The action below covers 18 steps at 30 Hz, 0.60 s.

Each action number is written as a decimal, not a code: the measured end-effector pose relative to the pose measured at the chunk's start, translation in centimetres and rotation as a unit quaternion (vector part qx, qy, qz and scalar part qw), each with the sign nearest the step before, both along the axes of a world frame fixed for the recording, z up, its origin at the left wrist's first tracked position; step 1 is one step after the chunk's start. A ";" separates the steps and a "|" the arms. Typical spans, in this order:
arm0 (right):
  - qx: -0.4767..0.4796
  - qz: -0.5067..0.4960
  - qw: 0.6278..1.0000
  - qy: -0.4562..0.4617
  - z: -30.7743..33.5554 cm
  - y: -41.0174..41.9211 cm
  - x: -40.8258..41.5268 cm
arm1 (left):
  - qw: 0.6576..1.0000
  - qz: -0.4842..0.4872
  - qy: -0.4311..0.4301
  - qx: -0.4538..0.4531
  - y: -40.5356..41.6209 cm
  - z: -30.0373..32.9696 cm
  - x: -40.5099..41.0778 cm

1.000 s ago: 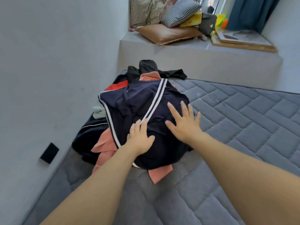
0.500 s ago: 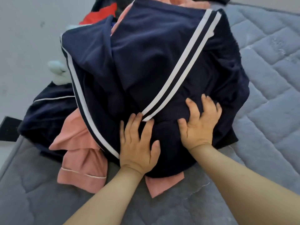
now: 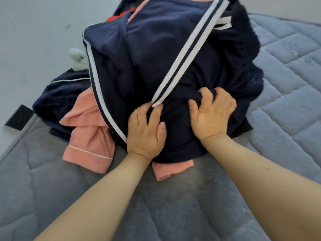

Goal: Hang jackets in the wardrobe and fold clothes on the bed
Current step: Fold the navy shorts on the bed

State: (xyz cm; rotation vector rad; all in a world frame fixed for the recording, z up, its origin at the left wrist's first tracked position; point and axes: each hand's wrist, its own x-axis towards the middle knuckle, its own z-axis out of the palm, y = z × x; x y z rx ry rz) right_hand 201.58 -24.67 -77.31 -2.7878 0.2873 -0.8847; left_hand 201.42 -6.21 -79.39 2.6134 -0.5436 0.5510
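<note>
Navy jacket (image 3: 156,54) on top of clothes pile on bed (image 3: 286,87). L hand (image 3: 145,129) & R hand (image 3: 212,113) both bunching its hem. Soft, light, floppy; prob best grabbed by shoulders.

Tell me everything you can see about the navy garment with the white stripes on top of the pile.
The navy garment is dark blue, smooth, soft-looking fabric with paired white stripes running diagonally across it and along its left edge. It lies crumpled and unfolded on top of the clothes pile, over a pink garment, on the grey quilted mattress. The left hand grips its near part by a stripe's end; the right hand bunches the fabric beside it.
</note>
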 end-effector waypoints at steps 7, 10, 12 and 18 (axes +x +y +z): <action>-0.127 -0.005 0.978 0.163 3.1 1.7 -12.7 | 0.993 -0.065 -0.023 0.097 1.2 4.0 -4.0; -0.095 0.011 0.938 0.333 4.6 3.1 -17.8 | 0.987 -0.111 -0.016 0.118 3.5 5.4 -9.0; -0.051 0.045 0.897 0.436 5.6 4.4 -21.9 | 0.980 -0.139 0.009 0.145 6.2 6.1 -13.6; 0.090 0.090 0.762 0.635 9.0 11.0 -35.9 | 0.851 -0.216 0.327 0.350 12.3 8.8 -26.1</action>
